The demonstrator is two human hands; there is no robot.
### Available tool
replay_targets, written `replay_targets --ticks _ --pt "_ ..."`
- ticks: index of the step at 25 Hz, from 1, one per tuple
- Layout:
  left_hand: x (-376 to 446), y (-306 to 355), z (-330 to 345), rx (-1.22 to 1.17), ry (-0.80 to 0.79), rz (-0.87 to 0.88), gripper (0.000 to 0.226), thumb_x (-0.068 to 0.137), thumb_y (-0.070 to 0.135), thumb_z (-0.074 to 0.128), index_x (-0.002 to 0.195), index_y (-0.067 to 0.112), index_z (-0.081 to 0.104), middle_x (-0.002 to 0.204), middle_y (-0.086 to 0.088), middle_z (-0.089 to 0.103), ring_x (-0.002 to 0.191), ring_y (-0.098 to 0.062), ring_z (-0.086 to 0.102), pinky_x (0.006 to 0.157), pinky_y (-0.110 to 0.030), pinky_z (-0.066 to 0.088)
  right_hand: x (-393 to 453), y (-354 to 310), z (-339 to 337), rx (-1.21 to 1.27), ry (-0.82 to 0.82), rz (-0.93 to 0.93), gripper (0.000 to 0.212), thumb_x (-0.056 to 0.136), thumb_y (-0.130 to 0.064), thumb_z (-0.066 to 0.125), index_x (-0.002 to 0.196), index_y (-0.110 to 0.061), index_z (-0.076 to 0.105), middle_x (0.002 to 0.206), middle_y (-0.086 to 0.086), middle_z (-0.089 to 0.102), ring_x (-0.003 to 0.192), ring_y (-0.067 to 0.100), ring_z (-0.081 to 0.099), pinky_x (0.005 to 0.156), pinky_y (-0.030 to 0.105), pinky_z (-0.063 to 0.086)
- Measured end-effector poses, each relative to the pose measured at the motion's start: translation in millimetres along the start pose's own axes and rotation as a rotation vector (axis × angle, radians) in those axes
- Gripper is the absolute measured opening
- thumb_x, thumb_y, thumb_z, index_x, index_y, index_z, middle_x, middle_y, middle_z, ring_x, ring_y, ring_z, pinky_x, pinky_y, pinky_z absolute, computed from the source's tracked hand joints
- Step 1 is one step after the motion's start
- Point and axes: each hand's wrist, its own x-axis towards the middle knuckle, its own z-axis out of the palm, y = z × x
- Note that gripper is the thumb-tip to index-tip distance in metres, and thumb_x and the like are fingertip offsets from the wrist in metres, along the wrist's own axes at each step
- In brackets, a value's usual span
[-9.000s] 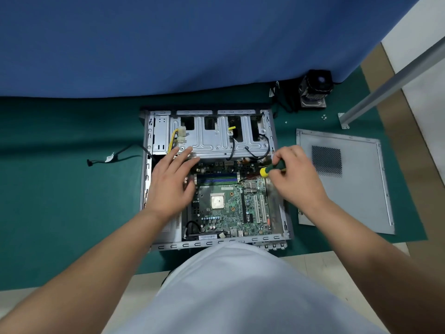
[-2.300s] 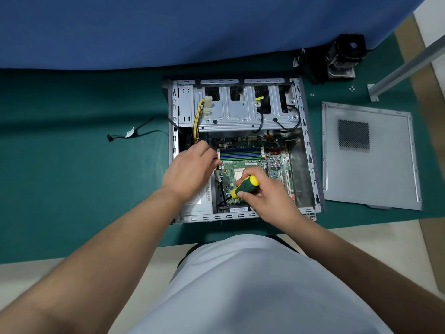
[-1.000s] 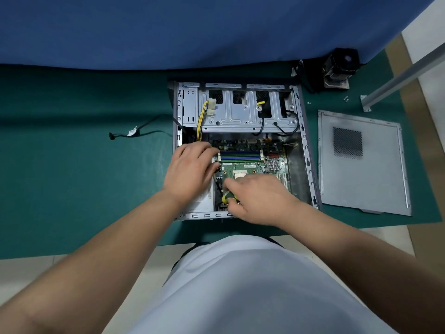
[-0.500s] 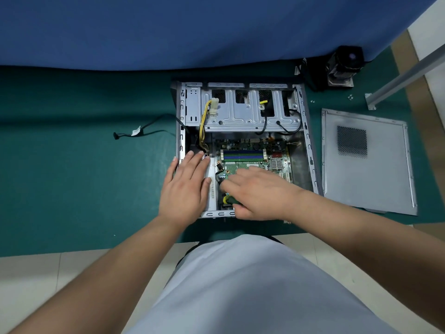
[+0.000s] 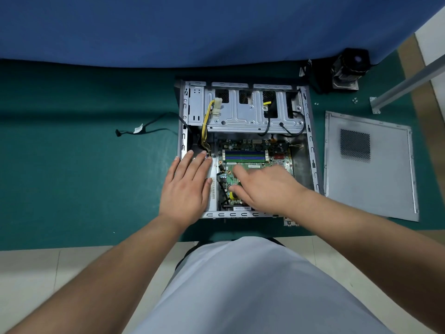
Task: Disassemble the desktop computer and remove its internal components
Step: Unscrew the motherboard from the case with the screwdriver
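The left hand [image 5: 186, 186] lies flat on the open computer case [image 5: 310, 145]. The right hand [image 5: 262, 186] covers a yellow screwdriver [image 5: 231, 195] on the green board [image 5: 245, 150]; I cannot tell its grip.

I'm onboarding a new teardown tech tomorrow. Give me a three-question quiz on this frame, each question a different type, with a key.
1. True or false: the left hand lies flat, fingers straight, on the silver unit at the case's left side.
2. Multiple choice: where is the removed side panel? A) leaning on the blue backdrop B) flat on the green mat, right of the case C) under the case
3. Fill in: the right hand is over the ____, a bit of the yellow screwdriver handle showing beneath it.

Key: 1 true; 2 B; 3 motherboard.
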Motion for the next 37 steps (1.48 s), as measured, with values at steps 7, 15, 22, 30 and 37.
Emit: replay_targets --ticks 7,15,22,30,37 --pt "0.0 -1.9 2.9 -0.001 0.019 0.011 0.047 0.107 0.034 0.041 0.149 0.016 0.051 0.156 0.000 0.048 0.148 -0.028 0.037 0.126 -0.048 0.021 -1.1 -7.2 2.0 0.073 -0.013 0.085 0.045 0.099 -0.063 0.026 0.117 -0.022 0.033 0.087 0.001 0.061 0.065 0.025 0.053 0.050 0.031 0.032" --pt "-0.4 -2.9 4.8 0.009 0.018 0.013 0.047 0.108 0.035 0.037 0.149 0.017 0.051 0.156 0.000 0.048 0.147 -0.027 0.038 0.126 -0.047 0.020 2.0 -10.5 2.9 0.140 -0.035 0.077 0.032 0.100 -0.051 0.037 0.114 -0.023 0.030 0.087 0.000 0.051 0.078 0.030 0.061 0.053 0.033 0.031" --pt "-0.5 -3.1 4.3 0.010 0.008 0.009 0.048 0.108 0.036 0.037 0.150 0.017 0.050 0.156 0.001 0.048 0.147 -0.027 0.037 0.126 -0.047 0.020 -0.4 -12.8 3.7 0.169 -0.027 0.133 0.035 0.101 -0.052 0.037 0.118 -0.022 0.034 0.100 0.004 0.058 0.082 0.031 0.061 0.057 0.036 0.038" --pt "0.2 -3.2 4.9 0.002 0.011 0.004 0.047 0.108 0.035 0.038 0.149 0.018 0.050 0.156 0.000 0.049 0.147 -0.027 0.038 0.125 -0.048 0.022 -1.9 -10.8 4.1 0.376 -0.112 0.170 0.026 0.104 -0.037 0.042 0.123 -0.021 0.039 0.121 0.008 0.055 0.089 0.027 0.057 0.077 0.041 0.051" --pt "-0.1 -3.4 5.9 -0.005 0.021 0.011 0.047 0.108 0.036 0.037 0.149 0.018 0.050 0.155 0.000 0.049 0.146 -0.027 0.038 0.125 -0.048 0.021 -5.5 -12.5 5.5 0.290 -0.108 0.261 0.048 0.103 -0.057 0.032 0.134 -0.022 0.039 0.121 0.007 0.060 0.101 0.031 0.064 0.074 0.042 0.052"
